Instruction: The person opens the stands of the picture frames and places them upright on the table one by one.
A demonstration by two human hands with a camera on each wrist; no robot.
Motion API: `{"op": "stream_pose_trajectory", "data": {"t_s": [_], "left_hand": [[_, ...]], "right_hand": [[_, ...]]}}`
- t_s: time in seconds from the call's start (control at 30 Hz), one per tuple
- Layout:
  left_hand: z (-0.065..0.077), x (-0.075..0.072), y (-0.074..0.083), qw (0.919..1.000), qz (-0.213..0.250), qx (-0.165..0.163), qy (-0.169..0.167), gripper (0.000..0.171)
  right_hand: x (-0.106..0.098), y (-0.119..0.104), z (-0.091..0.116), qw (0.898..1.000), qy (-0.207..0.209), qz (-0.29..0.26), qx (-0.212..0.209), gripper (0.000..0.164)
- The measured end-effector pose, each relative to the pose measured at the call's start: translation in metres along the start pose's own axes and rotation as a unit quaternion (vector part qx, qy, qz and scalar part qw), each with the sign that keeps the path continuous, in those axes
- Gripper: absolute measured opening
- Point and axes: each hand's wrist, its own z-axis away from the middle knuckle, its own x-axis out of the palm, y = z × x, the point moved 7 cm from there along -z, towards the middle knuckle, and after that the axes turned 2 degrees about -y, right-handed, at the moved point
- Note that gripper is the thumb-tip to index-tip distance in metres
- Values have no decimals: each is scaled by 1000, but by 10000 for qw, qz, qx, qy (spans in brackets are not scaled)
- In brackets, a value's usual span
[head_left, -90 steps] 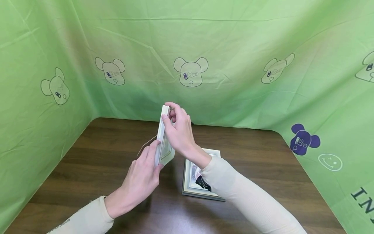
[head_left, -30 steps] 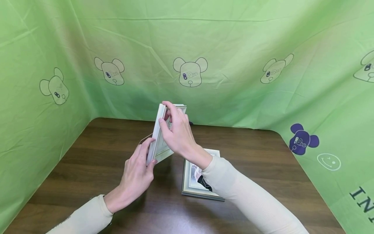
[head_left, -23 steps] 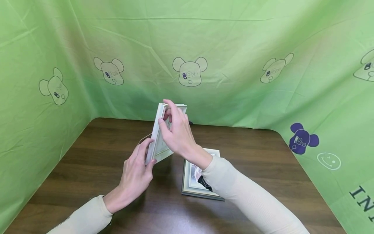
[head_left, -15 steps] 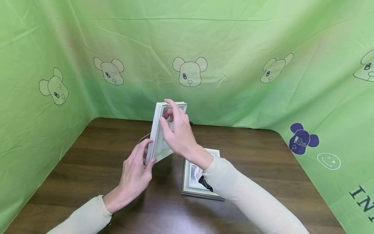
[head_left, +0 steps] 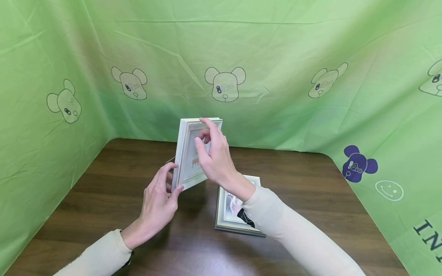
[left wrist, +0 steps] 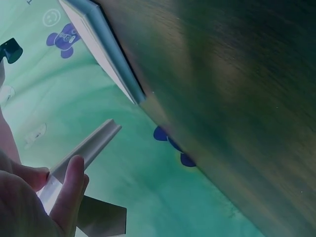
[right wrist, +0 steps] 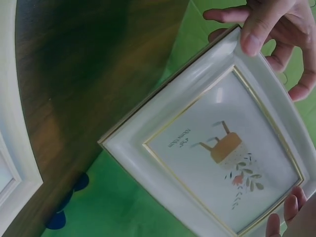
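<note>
A white picture frame [head_left: 182,153] with a gold inner border is held upright and tilted above the table. Its print, seen in the right wrist view, shows an orange pot [right wrist: 226,147] on legs with leaves. My left hand [head_left: 157,201] grips the frame's lower left edge, thumb in front and fingers behind. At the top, my right hand [head_left: 216,157] has its index fingertip at the upper edge, while its thumb and other fingers bend loosely before the glass. A back stand [left wrist: 104,217] juts out behind the frame.
A second picture frame [head_left: 221,216] lies face up on the brown wooden table [head_left: 114,191], under my right forearm. A dark wrist attachment [head_left: 245,217] overlaps it in the head view. Green cloth [head_left: 165,57] with bear prints encloses the table's back and sides.
The held frame has turned its front toward the head camera, revealing more of the print. My left hand has shifted slightly left, and my right fingers have drawn away from the left edge.
</note>
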Motion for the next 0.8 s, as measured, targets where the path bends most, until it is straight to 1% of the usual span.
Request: {"op": "stream_pose_trajectory", "data": {"t_s": [0.13, 0.27, 0.43, 0.63, 0.8], "left_hand": [[-1, -2, -4, 9999, 33, -98, 94, 71], [-2, -3, -9, 9995, 135, -276, 85, 73], [-4, -4, -13, 9986, 249, -467, 74, 70], [-3, -4, -17, 9978, 310, -588, 20, 68], [-2, -4, -20, 9969, 411, -675, 21, 69]], "right_hand": [[-2, 3, 2, 10000, 22, 43, 25, 45], [-4, 7, 4, 9999, 72, 83, 2, 45], [-6, 11, 5, 9999, 116, 99, 51, 44], [-9, 22, 7, 9996, 150, 152, 172, 44], [-11, 30, 7, 9993, 166, 213, 277, 43]]}}
